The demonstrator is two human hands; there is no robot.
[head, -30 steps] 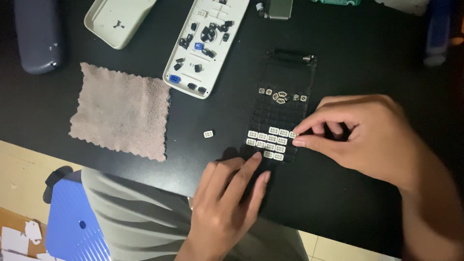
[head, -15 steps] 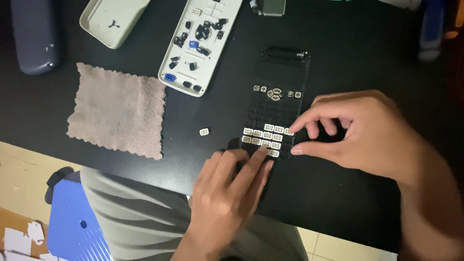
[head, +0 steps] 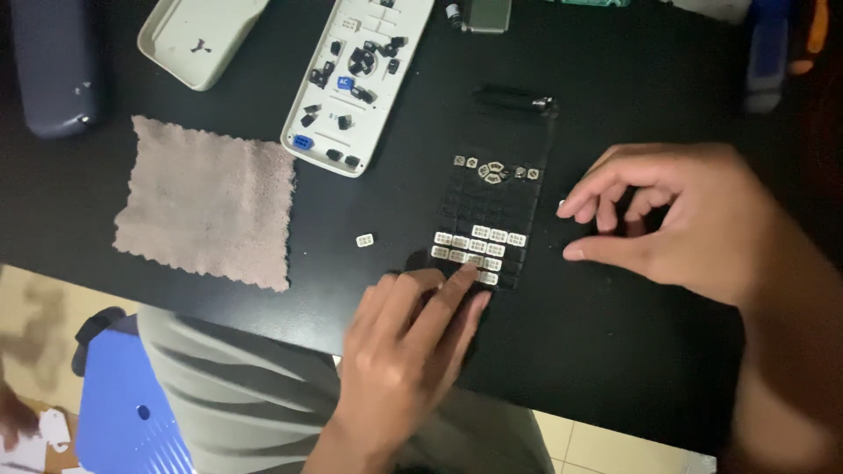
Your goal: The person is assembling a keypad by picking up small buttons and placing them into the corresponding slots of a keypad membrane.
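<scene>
A person's two bare hands work over a black table [head: 615, 369], seen from above. The left hand [head: 408, 338] lies flat with its fingers stretched out and held together, gripping nothing; its fingertips [head: 461, 276] press on the near edge of a black keypad panel [head: 492, 215]. The panel lies straight ahead of that hand, running away from the person. A few rows of small white keys [head: 479, 246] sit in its near part, right by the left fingertips, and a cluster of round keys [head: 496, 171] sits near its far end. The rest of its grid of slots is dark.

The right hand [head: 680, 219] hovers just to the right of the panel, not touching it. Its fingers are curled loosely and the thumb points toward the panel. Whether it pinches something small between thumb and fingers cannot be told.

One loose white key [head: 364, 240] lies on the table just left of the left hand's fingertips. Further left lies a pale pink cloth [head: 206, 202] with scalloped edges. Beyond the left hand, past the cloth, is a long white casing [head: 360, 83] with small dark keys scattered in it, and a shallow white tray [head: 202, 35] beside that. A dark blue case [head: 53, 66] lies at the far left. Below the table edge, near the left forearm, are the person's grey clothing [head: 237, 395] and a blue stool [head: 132, 412].
</scene>
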